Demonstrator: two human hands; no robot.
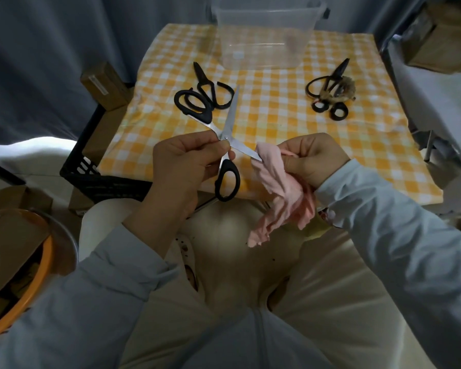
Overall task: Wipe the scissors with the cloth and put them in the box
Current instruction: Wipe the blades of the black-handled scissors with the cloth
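My left hand (183, 158) pinches a pair of steel scissors with black handles (230, 121) near the pivot, blades spread wide apart. One blade points up toward the box, the other points right into the pink cloth (274, 179). My right hand (313, 157) grips that cloth, wrapped around the tip of the right-pointing blade. The rest of the cloth hangs down over my lap. A clear plastic box (266, 33) stands at the far edge of the table with nothing visible inside.
The table wears a yellow checked cloth (272, 107). An all-black pair of scissors (210, 89) lies at the left. More black scissors with a frayed brown bundle (330, 94) lie at the right. A black crate (96, 166) and cardboard boxes stand left of the table.
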